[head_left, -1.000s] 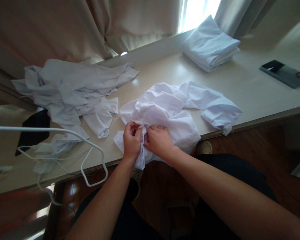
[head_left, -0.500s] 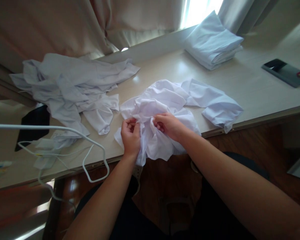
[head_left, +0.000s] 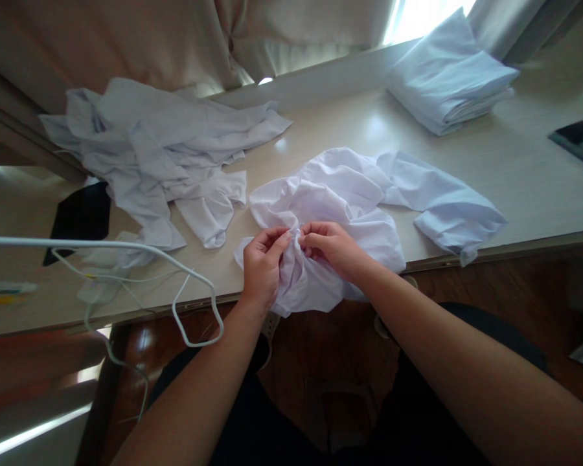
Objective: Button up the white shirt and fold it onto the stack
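Observation:
A crumpled white shirt [head_left: 340,194] lies on the desk in front of me, one sleeve stretched out to the right and its lower part draping over the front edge. My left hand [head_left: 266,262] pinches the fabric near the middle of the shirt. Close against it, my right hand [head_left: 331,249] also has thumb and forefinger closed on the cloth. The fingertips of both hands nearly meet at a gathered spot; any button there is too small to make out.
More rumpled white garments [head_left: 160,149] spread at the back left, and a folded white stack [head_left: 449,77] sits at the back right. A phone [head_left: 580,142] lies far right. A white cable [head_left: 194,278], a power strip [head_left: 100,285] and a black flat item [head_left: 82,217] are at left.
My hands have come together from a small gap, drawing the two held parts of the shirt to one spot. The view has shifted slightly left.

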Tool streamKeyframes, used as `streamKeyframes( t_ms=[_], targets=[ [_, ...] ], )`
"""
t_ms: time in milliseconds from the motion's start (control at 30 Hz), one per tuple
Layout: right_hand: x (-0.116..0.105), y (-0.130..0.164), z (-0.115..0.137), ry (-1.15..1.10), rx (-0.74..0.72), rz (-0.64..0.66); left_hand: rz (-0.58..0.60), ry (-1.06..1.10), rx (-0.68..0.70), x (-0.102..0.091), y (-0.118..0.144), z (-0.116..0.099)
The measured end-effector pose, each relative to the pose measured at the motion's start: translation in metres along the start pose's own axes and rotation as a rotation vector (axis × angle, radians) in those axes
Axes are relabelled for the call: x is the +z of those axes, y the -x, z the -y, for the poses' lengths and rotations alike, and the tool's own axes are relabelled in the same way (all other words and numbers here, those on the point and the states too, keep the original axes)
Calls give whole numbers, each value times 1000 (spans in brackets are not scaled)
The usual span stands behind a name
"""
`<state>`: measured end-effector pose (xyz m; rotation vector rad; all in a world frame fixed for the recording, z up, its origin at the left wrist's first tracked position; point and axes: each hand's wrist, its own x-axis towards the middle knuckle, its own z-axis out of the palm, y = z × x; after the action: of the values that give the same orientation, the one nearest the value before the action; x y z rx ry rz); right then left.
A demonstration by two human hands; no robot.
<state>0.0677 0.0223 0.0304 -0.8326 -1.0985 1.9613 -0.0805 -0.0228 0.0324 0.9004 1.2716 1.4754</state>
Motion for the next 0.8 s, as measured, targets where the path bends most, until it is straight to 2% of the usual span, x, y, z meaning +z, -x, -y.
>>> streamKeyframes(
  t_ms=[100,600,800],
  targets=[
    [3,-1,-1,6,-5,-2,30,0,4,-2,0,-1],
    [2,1,-3,98,-23,-10,19,-43,-6,-5,2,-2],
    [4,5,2,150,-87,-24,40,32,-42,-3,2,0]
  ],
)
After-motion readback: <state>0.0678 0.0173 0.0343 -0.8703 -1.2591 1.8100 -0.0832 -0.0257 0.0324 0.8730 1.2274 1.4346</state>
